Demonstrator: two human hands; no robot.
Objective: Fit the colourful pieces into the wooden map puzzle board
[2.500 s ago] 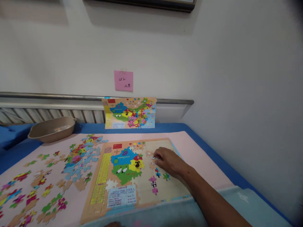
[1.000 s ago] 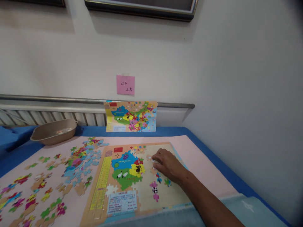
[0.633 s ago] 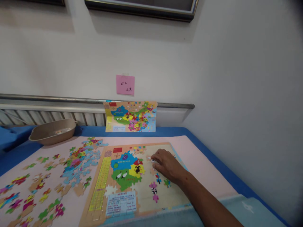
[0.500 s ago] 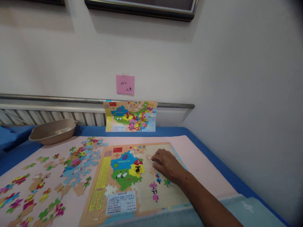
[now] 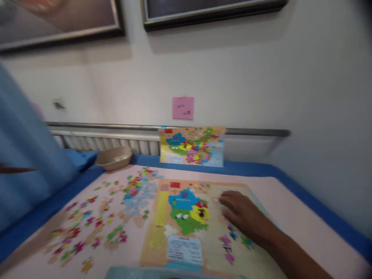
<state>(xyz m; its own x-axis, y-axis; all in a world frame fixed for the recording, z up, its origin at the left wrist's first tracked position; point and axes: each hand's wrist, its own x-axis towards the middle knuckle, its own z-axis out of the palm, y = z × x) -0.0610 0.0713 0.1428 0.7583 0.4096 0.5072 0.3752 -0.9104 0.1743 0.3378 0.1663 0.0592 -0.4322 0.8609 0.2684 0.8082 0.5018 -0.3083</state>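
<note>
My right hand (image 5: 240,211) reaches in from the lower right over the bare part of a map jigsaw puzzle (image 5: 186,207). Its fingers are bent together on a small pale puzzle piece (image 5: 216,200), mostly hidden under the fingertips. The puzzle's left side is joined: a blue area, a green area with white birds and a yellow area with a dark ram. Just below the hand lie a pink panda piece (image 5: 226,248), a blue and red piece (image 5: 231,231) and a green piece (image 5: 246,241). My left hand is out of view.
Many loose pieces (image 5: 78,232) cover the pink sheet on the left. A beige basin (image 5: 114,159) stands at the back left. A printed map picture (image 5: 192,147) leans on the wall under a pink note (image 5: 183,108). A blue curtain (image 5: 26,147) hangs left.
My view has swung left, so everything sits further right, and the curtain has come in. My right hand stays near the same spot on the puzzle, fingers still bent.
</note>
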